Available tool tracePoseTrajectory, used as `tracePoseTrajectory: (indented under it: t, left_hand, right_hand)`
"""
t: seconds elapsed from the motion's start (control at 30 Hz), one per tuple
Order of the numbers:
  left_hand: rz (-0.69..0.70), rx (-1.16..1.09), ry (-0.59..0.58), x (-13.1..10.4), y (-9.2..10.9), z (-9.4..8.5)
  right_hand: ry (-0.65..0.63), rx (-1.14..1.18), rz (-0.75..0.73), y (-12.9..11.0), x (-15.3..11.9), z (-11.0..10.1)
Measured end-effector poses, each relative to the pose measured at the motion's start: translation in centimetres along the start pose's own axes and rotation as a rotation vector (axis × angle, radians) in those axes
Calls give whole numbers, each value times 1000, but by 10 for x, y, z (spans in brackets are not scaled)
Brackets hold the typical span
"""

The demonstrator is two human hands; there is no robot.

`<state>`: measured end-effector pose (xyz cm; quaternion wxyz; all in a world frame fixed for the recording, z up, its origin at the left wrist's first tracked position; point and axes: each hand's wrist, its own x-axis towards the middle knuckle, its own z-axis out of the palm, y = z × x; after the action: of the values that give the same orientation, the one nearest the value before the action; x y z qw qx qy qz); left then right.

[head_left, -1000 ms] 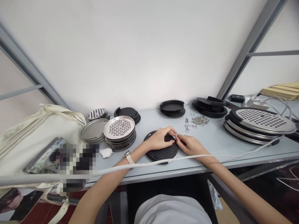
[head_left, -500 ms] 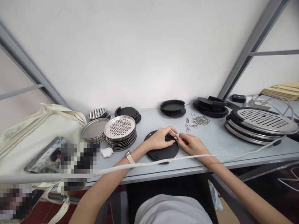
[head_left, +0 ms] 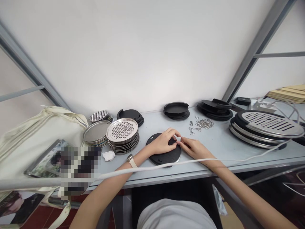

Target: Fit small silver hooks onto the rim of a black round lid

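A round black disc (head_left: 169,158) with a thin shiny rim at its lower right lies on the table near the front edge. Over its top rests my left hand (head_left: 164,142), thumb and fingers curled around a spot at the right side of the disc. My right hand (head_left: 192,147) meets it there, its fingertips pinched against the disc's edge. Whatever sits between the fingertips is too small and covered to make out. Beyond my right hand lies a pile of small metal clips (head_left: 204,123), with several loose ones beside it.
Stacked metal grater discs (head_left: 122,130) and plain metal discs (head_left: 96,131) stand left, near a cloth bag (head_left: 59,127) and white tissue (head_left: 109,156). Black round parts (head_left: 176,109) line the back. A larger perforated stack (head_left: 267,122) stands right. A white cable (head_left: 228,159) crosses in front.
The disc and my right hand have shifted slightly left. Less of the shiny rim shows at the disc's lower right. My left hand's fingers have moved only a little.
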<state>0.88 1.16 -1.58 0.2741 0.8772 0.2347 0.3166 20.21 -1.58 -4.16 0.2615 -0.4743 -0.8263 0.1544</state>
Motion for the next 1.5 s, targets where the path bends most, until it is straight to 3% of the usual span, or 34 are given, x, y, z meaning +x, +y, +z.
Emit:
tracePoseTrajectory:
  t: [0.2,0.9,1.1,1.5]
  left_hand:
    - [-25,5,-20,0,0,0]
    - [-44,-43,-41,0,-1,1]
    - [-99,-19,-17,-1,-4,2]
    - [-185,43,5,-2,-1,0]
  right_hand:
    - [-10,-14,-21,-4,0,0]
    - [223,27,22,-7,-2,-5]
    - [35,-56,16,-3,2,1]
    - [-25,-70,21,-5,12,3]
